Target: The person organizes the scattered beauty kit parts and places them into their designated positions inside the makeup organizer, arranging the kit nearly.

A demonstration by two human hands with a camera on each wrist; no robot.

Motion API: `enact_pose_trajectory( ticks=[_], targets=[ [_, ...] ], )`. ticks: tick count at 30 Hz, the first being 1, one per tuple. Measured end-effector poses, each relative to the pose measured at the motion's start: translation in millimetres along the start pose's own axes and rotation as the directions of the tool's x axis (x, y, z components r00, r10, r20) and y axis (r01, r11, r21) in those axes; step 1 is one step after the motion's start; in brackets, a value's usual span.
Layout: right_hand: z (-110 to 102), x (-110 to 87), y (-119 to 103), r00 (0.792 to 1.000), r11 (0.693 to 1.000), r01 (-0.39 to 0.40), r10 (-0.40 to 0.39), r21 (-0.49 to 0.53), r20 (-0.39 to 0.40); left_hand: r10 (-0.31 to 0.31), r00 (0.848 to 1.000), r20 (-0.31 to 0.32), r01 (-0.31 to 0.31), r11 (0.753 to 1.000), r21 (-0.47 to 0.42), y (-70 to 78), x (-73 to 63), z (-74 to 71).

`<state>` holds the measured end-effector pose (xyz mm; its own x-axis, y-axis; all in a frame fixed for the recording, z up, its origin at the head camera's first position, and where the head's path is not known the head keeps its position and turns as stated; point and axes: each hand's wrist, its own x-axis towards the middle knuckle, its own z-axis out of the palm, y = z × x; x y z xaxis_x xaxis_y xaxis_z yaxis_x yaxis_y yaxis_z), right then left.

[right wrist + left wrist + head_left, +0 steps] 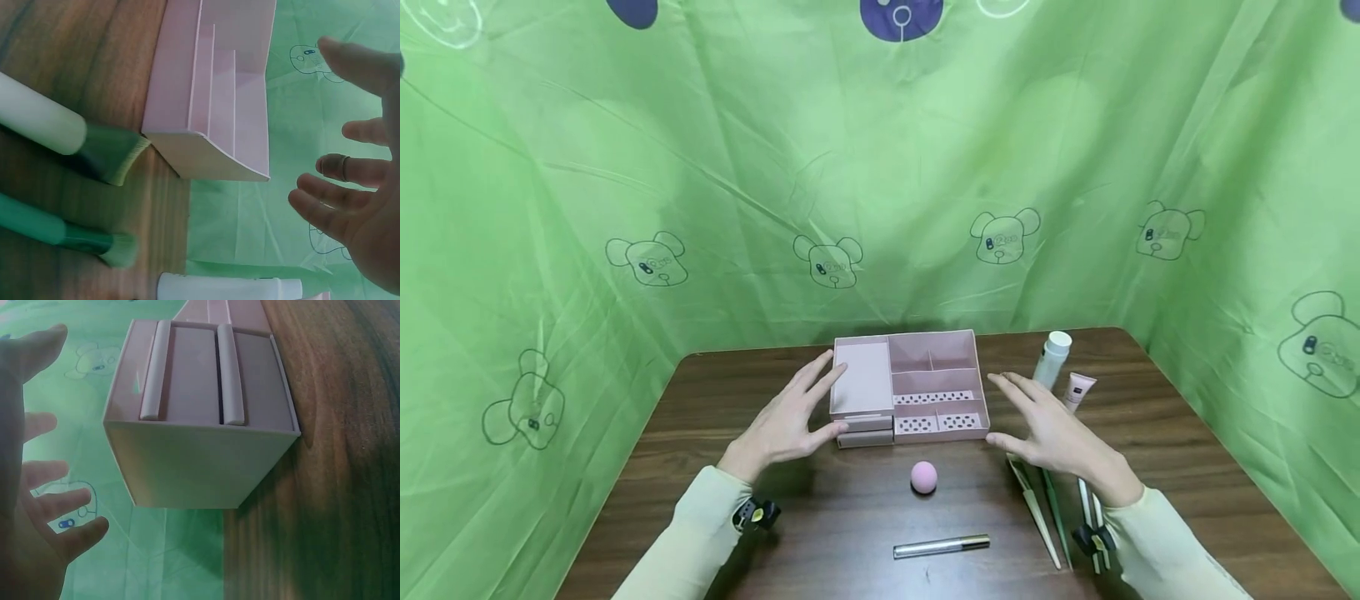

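Observation:
A pink desktop organizer [861, 379] with two drawers on its left and open compartments on its right stands toward the back of the wooden table. Beside its left side is my left hand [786, 421], fingers extended and holding nothing. The left wrist view shows this hand [40, 506] apart from the organizer's side wall [194, 465]. My right hand [1052, 433] is spread on the other side, also without anything in it. In the right wrist view a gap separates that hand [356, 181] from the organizer [206, 156]. A ring is on one finger.
A pink ball [923, 477] and a silver tube [942, 547] lie in front. At right are a cream-handled brush [1040, 521], a green brush [1057, 517], white sticks [1086, 504] partly under my wrist, a white bottle [1051, 360] and a pale pink tube [1078, 387]. A green curtain [910, 167] surrounds the table.

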<state>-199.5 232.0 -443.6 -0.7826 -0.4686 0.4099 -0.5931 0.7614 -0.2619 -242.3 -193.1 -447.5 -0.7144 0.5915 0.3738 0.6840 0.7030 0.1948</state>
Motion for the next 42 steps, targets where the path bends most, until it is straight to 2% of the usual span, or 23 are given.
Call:
enact_pose_trajectory(
  ticks=[4, 13, 19, 27, 31, 37, 42],
  targets=[
    [4, -7.2, 0, 0.999, 1.000, 0.000, 0.000, -0.005, -0.048, -0.042, 0.999, -0.010, 0.042, 0.997, -0.062, -2.7, -2.5, 4.9],
    [15, -17.2, -2, 0.994, 0.999, 0.015, -0.021, -0.051, -0.112, -0.091, 0.994, -0.060, 0.082, 0.987, -0.137, -9.6, -7.5, 16.4],
    [22, -22.7, -3, 0.991, 0.998, -0.022, 0.014, -0.060, -0.132, -0.125, 0.990, -0.069, 0.112, 0.979, -0.173, -13.1, -9.8, 23.2],
    [29, -34.5, -4, 0.995, 0.997, -0.054, 0.049, -0.061, -0.083, -0.145, 0.987, -0.071, 0.126, 0.968, -0.215, -13.8, -10.5, 34.0],
    [30, -39.3, -5, 0.997, 0.996, -0.071, 0.068, -0.060, -0.048, -0.137, 0.986, -0.097, 0.108, 0.960, -0.258, -15.4, -10.6, 41.3],
    [33, -45.1, -5, 0.995, 0.993, -0.102, 0.102, -0.064, -0.014, -0.127, 0.979, -0.159, 0.055, 0.918, -0.393, -16.7, -11.8, 50.2],
    [35, -49.1, -6, 0.990, 0.990, -0.140, 0.140, -0.034, 0.020, -0.170, 0.970, -0.174, 0.082, 0.902, -0.424, -15.1, -12.5, 51.7]
  ],
)
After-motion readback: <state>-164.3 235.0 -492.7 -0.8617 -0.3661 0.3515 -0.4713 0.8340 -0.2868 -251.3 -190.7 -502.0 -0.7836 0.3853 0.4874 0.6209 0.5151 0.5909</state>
